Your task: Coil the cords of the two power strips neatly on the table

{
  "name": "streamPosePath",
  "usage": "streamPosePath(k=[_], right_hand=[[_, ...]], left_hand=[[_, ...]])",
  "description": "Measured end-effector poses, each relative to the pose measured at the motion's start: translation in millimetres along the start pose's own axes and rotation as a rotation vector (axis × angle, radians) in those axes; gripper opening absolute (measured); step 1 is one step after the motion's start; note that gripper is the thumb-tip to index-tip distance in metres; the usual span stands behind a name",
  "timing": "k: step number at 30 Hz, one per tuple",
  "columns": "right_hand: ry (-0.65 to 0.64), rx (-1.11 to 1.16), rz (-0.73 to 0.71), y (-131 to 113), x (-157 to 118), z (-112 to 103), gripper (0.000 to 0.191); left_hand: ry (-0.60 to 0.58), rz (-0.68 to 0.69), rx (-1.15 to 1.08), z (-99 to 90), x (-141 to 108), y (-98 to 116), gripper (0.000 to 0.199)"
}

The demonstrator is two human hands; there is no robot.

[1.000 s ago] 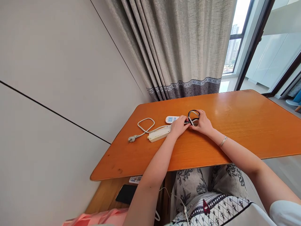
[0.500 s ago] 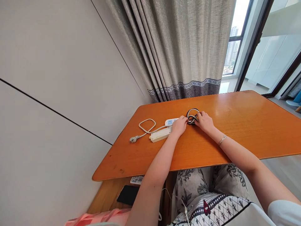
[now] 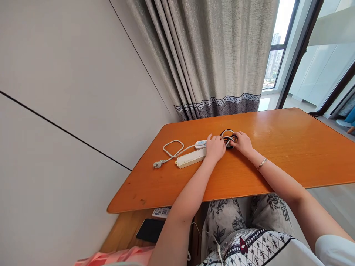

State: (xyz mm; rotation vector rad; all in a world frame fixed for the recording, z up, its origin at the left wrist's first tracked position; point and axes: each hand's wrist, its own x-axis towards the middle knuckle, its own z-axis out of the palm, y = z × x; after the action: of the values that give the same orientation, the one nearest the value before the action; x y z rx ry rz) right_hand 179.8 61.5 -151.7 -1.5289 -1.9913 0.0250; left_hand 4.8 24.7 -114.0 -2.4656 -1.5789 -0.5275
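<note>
My left hand [image 3: 216,148] lies over the right part of a white power strip [image 3: 191,158] and a second strip with blue-edged sockets [image 3: 200,144], its fingers slightly spread and partly bent. What its fingertips touch beside the cable coil is hard to make out. My right hand [image 3: 242,143] grips the right side of the coiled black and white cables [image 3: 227,137] between thumb and fingers. A white cable [image 3: 183,150] loops out to the left and ends in a plug [image 3: 159,164] lying on the orange-brown table [image 3: 249,173].
Behind the table hangs a grey curtain [image 3: 222,55], and a pale wall [image 3: 69,92] stands at the left. Below the table's front left edge, a black phone [image 3: 150,230] rests on a wooden surface [image 3: 119,234] near a pink item [image 3: 122,256].
My left hand has moved slightly right, its fingers more raised and spread. The cable coil looks a little more bunched under my right hand, which has hardly moved.
</note>
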Motion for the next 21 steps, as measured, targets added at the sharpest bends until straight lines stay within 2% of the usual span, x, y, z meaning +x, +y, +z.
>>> streamPosePath(k=[4, 7, 12, 21], right_hand=[[0.034, 0.099, -0.050, -1, -1, 0, 0.035], [0.008, 0.124, -0.048, -1, 0, 1, 0.031], [-0.002, 0.194, -0.026, -1, 2, 7, 0.025], [0.012, 0.329, 0.020, 1, 4, 15, 0.031]], left_hand=[[-0.038, -0.020, -0.017, 4.9, 3, 11, 0.021], [-0.072, -0.062, -0.033, 10.7, 5, 9, 0.018], [-0.059, -0.097, -0.035, 15.4, 6, 3, 0.008], [-0.032, -0.142, -0.110, 11.1, 4, 0, 0.005]])
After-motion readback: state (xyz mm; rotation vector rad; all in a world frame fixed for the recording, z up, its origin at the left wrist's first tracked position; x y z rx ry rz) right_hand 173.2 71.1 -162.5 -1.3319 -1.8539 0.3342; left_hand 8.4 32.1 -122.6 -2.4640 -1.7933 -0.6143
